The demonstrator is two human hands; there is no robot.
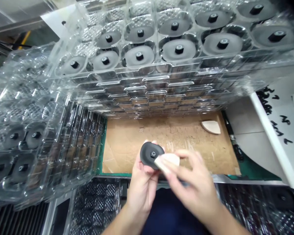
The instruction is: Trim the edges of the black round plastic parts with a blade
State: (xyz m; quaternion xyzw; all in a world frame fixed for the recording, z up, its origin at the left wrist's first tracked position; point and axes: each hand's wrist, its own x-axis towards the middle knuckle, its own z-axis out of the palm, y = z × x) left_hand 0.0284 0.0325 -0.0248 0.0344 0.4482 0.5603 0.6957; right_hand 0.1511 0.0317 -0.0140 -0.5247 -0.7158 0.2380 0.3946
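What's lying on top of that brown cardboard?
Toward the right end of the cardboard lies one pale wedge. The left hand, holding a black disc, and right hand, holding a cream pad, cover part of it; what's behind them can't be seen.

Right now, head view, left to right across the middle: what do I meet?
Left stack of clear trays → dark disc in left hand → pale wedge in right hand → second, loose wedge → black pen-like item → white surface with black writing.
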